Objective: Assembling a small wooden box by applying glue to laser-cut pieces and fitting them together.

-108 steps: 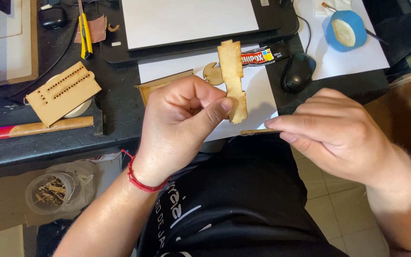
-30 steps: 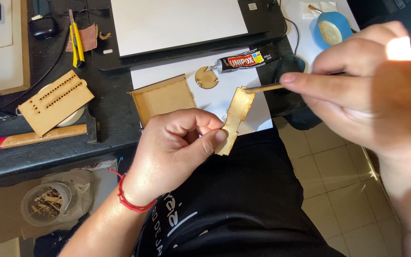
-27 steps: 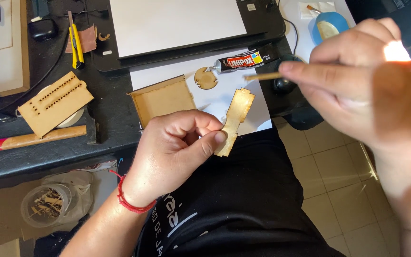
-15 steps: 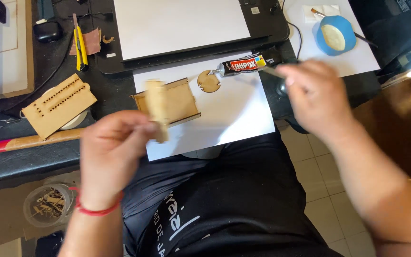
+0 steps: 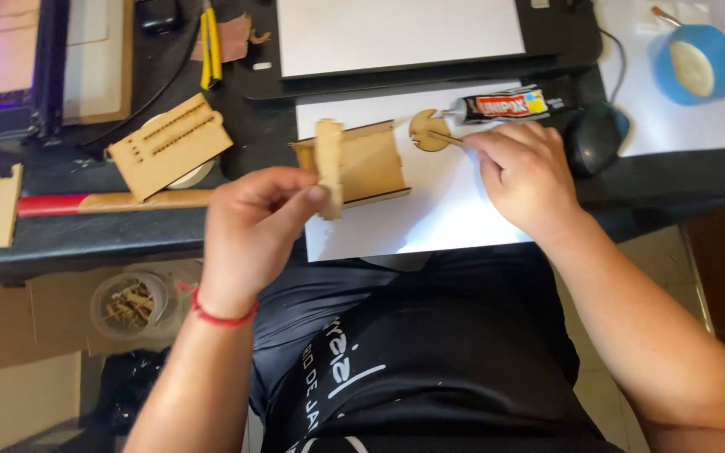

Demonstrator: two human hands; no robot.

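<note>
The left hand [image 5: 253, 231] pinches a notched wooden strip [image 5: 328, 168] between thumb and fingers, holding it upright above a wooden panel [image 5: 371, 161] that lies on a white sheet [image 5: 430, 218]. The right hand [image 5: 524, 180] is closed on a thin stick [image 5: 446, 138], whose tip touches a wooden disc [image 5: 426, 127] just beyond its fingers. A glue tube [image 5: 505, 105] lies right behind that disc. A mouse [image 5: 595, 138] sits beside the right hand's far side.
</note>
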